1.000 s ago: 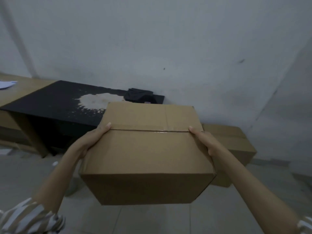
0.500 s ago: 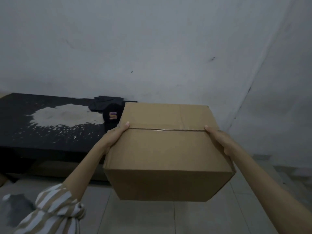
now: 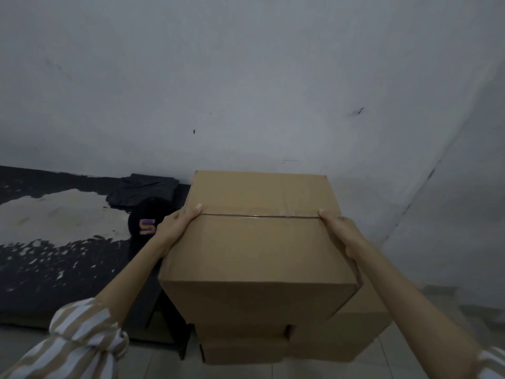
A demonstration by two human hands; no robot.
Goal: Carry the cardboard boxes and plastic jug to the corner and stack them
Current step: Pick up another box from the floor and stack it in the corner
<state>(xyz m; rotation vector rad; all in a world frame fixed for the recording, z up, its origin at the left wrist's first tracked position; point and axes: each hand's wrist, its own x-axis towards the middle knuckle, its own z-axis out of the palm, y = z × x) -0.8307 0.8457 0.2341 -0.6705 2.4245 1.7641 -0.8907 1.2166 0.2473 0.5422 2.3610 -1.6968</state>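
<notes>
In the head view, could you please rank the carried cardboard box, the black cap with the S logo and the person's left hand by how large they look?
1. Carried cardboard box, largest, though it is nearest the camera.
2 and 3. Black cap and left hand look about alike; the cap is partly hidden, so I won't rank them.

Carried box (image 3: 259, 242) hides the fingers of the left hand (image 3: 177, 225) and right hand (image 3: 338, 231); only thumbs show on its top. It also covers most of the stacked boxes (image 3: 338, 340) below, so contact cannot be told. Black table (image 3: 54, 269) is cut by the left edge. The cap (image 3: 144, 222) emblem is blurred, partly behind the left wrist.
</notes>
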